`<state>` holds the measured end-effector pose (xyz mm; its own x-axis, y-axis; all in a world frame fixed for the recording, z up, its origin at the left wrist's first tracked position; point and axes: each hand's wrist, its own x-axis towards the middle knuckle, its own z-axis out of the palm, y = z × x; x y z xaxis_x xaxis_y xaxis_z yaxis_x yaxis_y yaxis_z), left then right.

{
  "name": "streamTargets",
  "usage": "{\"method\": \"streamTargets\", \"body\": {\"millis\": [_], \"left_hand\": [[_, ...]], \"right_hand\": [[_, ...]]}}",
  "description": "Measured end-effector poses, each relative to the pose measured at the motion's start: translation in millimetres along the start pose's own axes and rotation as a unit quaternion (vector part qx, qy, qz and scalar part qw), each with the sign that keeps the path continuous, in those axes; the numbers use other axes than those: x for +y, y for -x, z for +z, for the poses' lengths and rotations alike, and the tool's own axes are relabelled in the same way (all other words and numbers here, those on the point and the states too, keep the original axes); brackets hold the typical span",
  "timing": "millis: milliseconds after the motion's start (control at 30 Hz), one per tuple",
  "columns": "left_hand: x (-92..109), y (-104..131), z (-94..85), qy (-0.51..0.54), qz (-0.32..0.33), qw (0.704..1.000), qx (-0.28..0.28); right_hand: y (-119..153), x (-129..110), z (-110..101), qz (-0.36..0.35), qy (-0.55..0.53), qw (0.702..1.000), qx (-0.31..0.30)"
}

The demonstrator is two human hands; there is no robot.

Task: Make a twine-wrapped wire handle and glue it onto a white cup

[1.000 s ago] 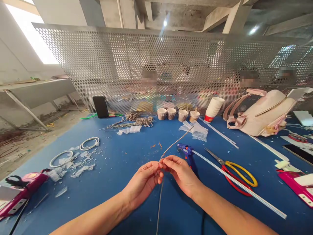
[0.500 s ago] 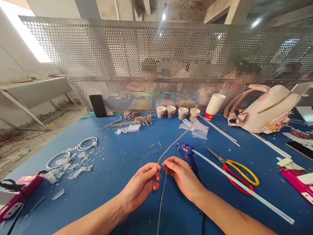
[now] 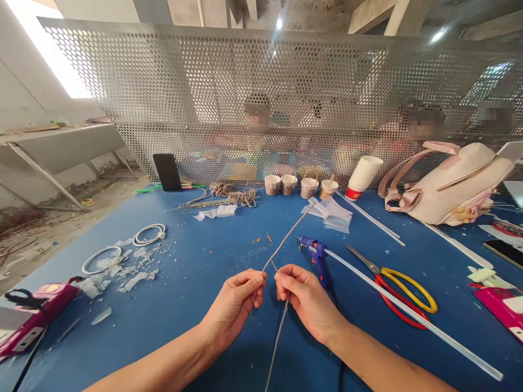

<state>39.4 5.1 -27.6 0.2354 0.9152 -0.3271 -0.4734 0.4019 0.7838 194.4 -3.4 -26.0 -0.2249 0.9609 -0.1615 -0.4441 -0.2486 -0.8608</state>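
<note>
My left hand (image 3: 240, 298) pinches the lower end of a thin cord-wrapped stick (image 3: 288, 237), which slants up and away to the right. My right hand (image 3: 307, 298), a small gap to the right, has its thumb and fingers closed on a thin grey-brown cord (image 3: 278, 338). A short length of that cord runs from the right fingertips to the stick near the left fingers; the rest hangs down toward the table's near edge. Just beyond my right hand lies a blue glue gun (image 3: 316, 255) with a long clear glue stick (image 3: 412, 310) in its back.
Scissors (image 3: 392, 288) with yellow and red handles lie at right. Several small cups (image 3: 309, 188), stacked paper cups (image 3: 365, 177), cord bundles (image 3: 237, 195) and a phone (image 3: 166, 172) line the back. White rings (image 3: 102, 260) and plastic scraps lie left; a pink backpack (image 3: 445, 185) stands right.
My right hand has moved slightly right, away from my left, drawing the cord with it. The hanging cord now slants more. The whole view has shifted a little.
</note>
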Motion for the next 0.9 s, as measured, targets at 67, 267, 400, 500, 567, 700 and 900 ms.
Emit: {"method": "streamTargets", "body": {"millis": [67,267,400,500,567,700,900], "left_hand": [[-0.9,-0.4,-0.7,-0.008,0.009,1.000,0.000],[-1.0,1.1,1.1,-0.025,0.026,0.999,0.012],[0.1,1.8,3.1,-0.034,0.039,0.998,0.024],[0.2,1.2,4.1,-0.041,0.048,0.997,0.037],[-0.2,1.0,4.1,-0.044,0.051,0.997,0.042],[-1.7,1.2,3.3,-0.044,0.058,0.996,0.047],[-0.9,0.4,4.5,-0.064,0.090,0.992,0.053]], "right_hand": [[0.8,-0.4,0.8,0.005,0.004,1.000,-0.002],[1.9,-2.1,4.0,0.013,0.006,1.000,0.003],[3.0,-2.7,5.1,0.018,0.014,1.000,0.005],[3.6,-2.9,5.9,0.018,0.022,1.000,0.007],[3.9,-2.3,6.9,0.016,0.024,1.000,0.007],[4.4,1.4,9.0,0.026,0.010,1.000,0.004],[8.5,2.2,8.3,0.014,0.097,0.995,0.014]]}}
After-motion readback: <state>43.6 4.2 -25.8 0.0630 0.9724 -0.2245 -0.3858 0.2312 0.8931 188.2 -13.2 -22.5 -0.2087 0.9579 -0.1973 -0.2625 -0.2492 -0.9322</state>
